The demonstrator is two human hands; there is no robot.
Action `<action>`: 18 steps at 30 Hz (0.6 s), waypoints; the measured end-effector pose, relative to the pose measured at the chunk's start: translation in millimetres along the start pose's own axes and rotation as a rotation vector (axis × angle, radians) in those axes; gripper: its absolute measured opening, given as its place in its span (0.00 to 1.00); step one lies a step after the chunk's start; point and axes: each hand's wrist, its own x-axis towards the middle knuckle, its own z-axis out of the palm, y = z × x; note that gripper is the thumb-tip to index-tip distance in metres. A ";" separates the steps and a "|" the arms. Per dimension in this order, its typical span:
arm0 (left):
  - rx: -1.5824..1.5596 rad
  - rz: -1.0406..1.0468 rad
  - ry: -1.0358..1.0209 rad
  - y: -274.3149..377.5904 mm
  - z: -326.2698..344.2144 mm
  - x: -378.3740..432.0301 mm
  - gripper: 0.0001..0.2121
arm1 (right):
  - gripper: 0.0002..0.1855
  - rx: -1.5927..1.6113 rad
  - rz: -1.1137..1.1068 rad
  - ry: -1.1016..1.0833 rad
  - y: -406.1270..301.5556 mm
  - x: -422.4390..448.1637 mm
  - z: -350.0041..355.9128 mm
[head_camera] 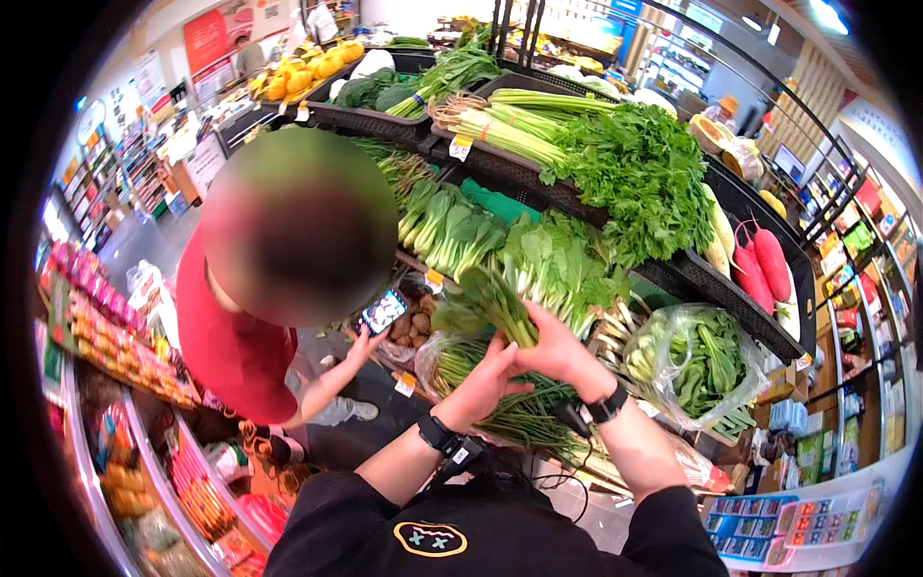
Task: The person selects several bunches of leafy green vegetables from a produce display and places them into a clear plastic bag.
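Observation:
A small bunch of leafy greens [515,317] is gripped at its stems by my right hand [555,350], its leaves pointing up and to the left. Close beside it is my left hand [487,379], fingers partly spread near the stem end; whether it touches the stems I cannot tell. Beneath both hands lie long thin green stalks [530,411] in a clear bag. Beyond the hands are leafy greens with white stems [559,267] and a row of bok choy [451,231]. To the right sits an unsealed plastic bag of greens [703,360].
A person in a red shirt [231,346] stands close at the left, holding a phone [383,311] near brown root vegetables [414,324]. Black crates hold celery [634,173] and red radishes [764,267] behind. Packed shelves [851,375] line the right side.

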 end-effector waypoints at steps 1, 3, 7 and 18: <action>-0.005 -0.021 -0.017 6.3 -8.3 9.1 0.34 | 0.39 0.116 0.109 -0.009 -1.4 22.7 -5.6; -0.031 0.042 0.085 20.0 -25.0 22.3 0.35 | 0.39 0.230 0.190 -0.049 5.7 75.8 -15.2; -0.049 -0.048 0.099 26.4 -76.6 20.8 0.34 | 0.39 0.056 0.204 -0.028 11.4 184.2 -18.7; 0.112 -0.267 -0.053 22.7 -127.6 0.7 0.20 | 0.38 -0.633 0.240 0.155 134.2 370.7 -10.4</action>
